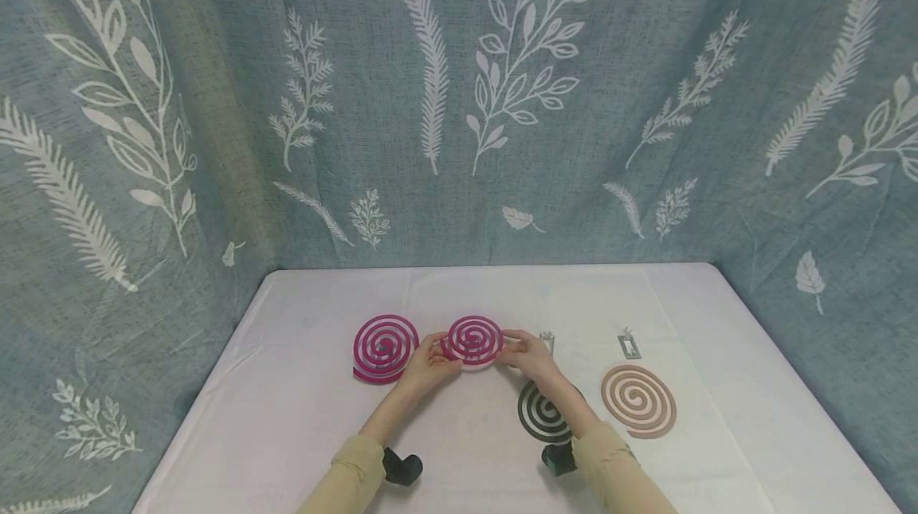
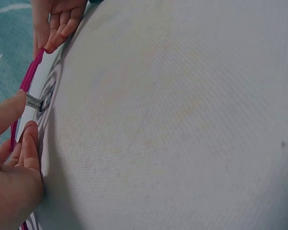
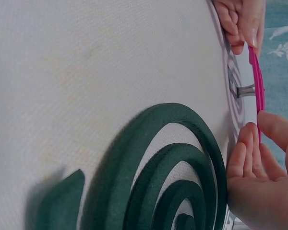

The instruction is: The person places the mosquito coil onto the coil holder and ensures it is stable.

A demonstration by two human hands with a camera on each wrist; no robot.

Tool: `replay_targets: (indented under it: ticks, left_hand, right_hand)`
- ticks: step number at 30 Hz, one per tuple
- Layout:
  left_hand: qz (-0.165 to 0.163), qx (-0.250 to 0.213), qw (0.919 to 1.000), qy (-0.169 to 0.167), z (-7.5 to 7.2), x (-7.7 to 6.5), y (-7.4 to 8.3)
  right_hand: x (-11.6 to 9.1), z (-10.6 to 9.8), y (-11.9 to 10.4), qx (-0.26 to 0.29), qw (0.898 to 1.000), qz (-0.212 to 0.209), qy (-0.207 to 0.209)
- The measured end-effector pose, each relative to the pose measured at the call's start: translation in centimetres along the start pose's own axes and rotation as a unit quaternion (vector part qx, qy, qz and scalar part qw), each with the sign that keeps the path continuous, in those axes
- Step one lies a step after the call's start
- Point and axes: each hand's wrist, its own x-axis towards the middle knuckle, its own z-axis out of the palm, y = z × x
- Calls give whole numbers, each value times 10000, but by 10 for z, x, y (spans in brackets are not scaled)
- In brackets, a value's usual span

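Magenta flat spiral coil (image 1: 473, 340) is up in the air, roughly level, between the left hand (image 1: 429, 366) and the right hand (image 1: 529, 355), and from my remote seat I see it raised off the white cloth-covered table (image 1: 473, 442). What I mind most is the vertical relation: a small grey metal stand (image 2: 34, 102) rises under the coil, though I cannot tell whether its top touches the underside. Being round, the coil gives me no long axis to line up; neither hand is nearer, since thumb and fingers of each pinch the rim on their own side. It looks thin and smooth, one strand wound in open rings. I also note a second magenta spiral coil (image 1: 385, 347) beside the left hand and a dark green spiral coil (image 3: 180, 149) partly hidden by the right forearm (image 1: 574, 406) in the head view
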Motion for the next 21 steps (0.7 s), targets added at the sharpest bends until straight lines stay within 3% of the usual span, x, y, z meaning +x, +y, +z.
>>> replay_targets:
  ticks: [7,15,21]
  left_hand:
    - [30,-4,10000,-5,0,0,0]
    - [-87,-13,9999,146,3,20,-34]
    - [-105,59,9998,167,3,16,-29]
  right_hand:
    - [0,-1,1,18,10000,-83,-13]
    - [0,-1,0,30,10000,16,-16]
    - [0,-1,0,48,10000,11,-23]
